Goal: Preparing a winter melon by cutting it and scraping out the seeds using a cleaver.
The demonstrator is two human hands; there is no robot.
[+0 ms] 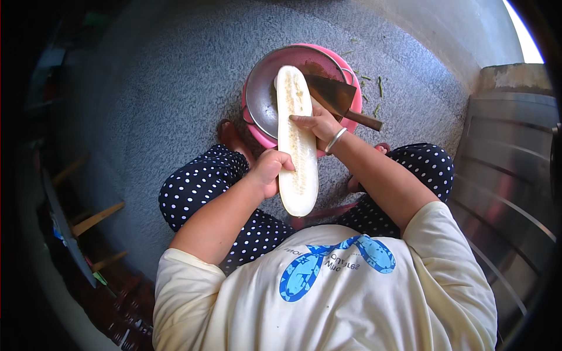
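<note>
A long, pale gourd half (298, 145) lies lengthwise between my hands, its cut face with the seedy core turned up. My left hand (268, 169) grips its left edge near the lower end, thumb on the cut face. My right hand (322, 125), with a metal bangle at the wrist, holds the right edge around the middle. The gourd's far end is over a metal strainer basket (262, 105), which rests on a pink plastic basin (356, 94). A broad cleaver (336, 94) lies across the basket, its handle jutting over the right rim. What is beneath the gourd is hidden.
Green scraps (380, 87) are scattered on the grey floor (175, 87) right of the basin. My feet and knees flank the basin. Metal panels (505, 175) with bars stand at the right. Wooden legs (99, 218) of some furniture show at the left.
</note>
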